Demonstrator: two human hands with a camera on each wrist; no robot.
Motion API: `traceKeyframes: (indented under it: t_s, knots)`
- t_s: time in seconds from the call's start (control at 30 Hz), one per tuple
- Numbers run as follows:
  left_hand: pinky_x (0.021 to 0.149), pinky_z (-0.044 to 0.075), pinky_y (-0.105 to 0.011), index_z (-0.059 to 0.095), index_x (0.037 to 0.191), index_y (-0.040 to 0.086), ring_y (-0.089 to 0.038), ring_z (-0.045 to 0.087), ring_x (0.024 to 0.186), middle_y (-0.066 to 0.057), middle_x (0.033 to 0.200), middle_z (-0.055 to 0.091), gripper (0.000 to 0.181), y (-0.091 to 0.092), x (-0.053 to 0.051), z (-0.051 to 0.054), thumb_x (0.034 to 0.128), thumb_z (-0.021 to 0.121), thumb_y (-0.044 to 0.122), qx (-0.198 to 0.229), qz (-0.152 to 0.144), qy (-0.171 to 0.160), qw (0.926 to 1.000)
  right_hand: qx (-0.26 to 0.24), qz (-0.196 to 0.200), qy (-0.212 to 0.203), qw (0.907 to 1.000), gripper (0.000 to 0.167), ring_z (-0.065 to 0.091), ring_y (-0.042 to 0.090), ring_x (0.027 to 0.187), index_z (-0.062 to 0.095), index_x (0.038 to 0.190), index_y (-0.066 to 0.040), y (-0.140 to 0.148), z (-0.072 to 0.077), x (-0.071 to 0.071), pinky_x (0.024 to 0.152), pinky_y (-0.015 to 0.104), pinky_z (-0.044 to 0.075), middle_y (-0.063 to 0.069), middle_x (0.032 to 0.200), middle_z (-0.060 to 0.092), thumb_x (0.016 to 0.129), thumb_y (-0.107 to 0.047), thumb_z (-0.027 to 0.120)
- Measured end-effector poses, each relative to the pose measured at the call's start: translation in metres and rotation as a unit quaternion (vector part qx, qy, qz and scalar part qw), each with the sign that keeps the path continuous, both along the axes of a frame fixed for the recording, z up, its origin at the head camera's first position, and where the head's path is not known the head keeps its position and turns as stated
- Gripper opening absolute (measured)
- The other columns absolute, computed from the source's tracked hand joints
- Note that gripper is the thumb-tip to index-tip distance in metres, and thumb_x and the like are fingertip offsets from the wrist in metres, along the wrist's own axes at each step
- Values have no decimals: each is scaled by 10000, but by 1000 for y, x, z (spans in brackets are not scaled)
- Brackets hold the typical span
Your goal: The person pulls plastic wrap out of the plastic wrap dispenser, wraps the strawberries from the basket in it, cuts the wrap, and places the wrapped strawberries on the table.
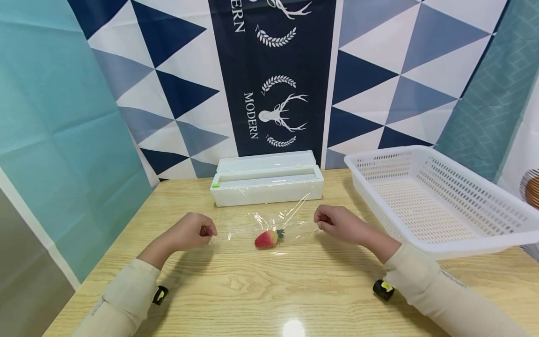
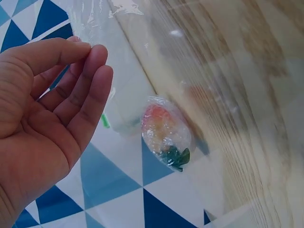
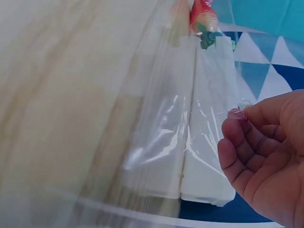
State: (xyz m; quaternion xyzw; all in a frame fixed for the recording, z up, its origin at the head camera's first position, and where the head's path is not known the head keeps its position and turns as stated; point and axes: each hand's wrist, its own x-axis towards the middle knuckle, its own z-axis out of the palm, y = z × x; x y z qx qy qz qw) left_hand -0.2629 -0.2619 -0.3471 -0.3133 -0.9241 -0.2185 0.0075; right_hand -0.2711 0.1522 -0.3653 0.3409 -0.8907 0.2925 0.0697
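Note:
A sheet of clear plastic wrap (image 1: 301,229) stretches between the two hands, over the table in front of the white wrap box. My left hand (image 1: 191,231) pinches one edge of it between thumb and fingertips, as the left wrist view shows. On the other side my right hand (image 1: 343,224) pinches the opposite edge; a small fold of film shows at its fingertips in the right wrist view. A red and yellow strawberry (image 1: 266,239) with green leaves lies on its side midway between the hands, seen against the film. In the left wrist view the strawberry (image 2: 164,130) looks covered by film.
Behind the film stands the long white wrap box (image 1: 269,193) with its lid raised. A white perforated basket (image 1: 476,245) stands at the right. The wooden table (image 1: 236,290) meets a patterned cloth (image 1: 177,89) at the back.

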Motion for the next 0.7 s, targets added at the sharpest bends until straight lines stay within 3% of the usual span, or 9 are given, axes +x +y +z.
traceKeyframes:
  t_s: [0.17,0.4,0.7]
  knots:
    - [612,476,-266,694,807,54,-101,503,656,56,724,599,120,7,-12,-3,800,669,-63,-268,161,29,9995,233,-55,-116,9996,127,422,69,615,582,855,-80,-2,-7,-8,586,259,388,-65,671,457,880,45,581]
    - [596,458,-260,643,689,114,-85,472,617,80,652,550,197,17,-28,-10,788,696,-48,-835,22,266,9962,768,278,-23,9967,195,411,45,587,588,810,-104,-6,-12,-13,558,241,384,-76,650,490,826,87,550]
    - [575,431,-261,650,646,152,-83,456,597,98,629,534,239,28,-36,-20,777,695,-43,-1478,76,254,9887,1222,498,5,9913,244,499,39,658,626,746,-117,-14,-10,-12,618,243,449,-82,715,605,799,117,581]
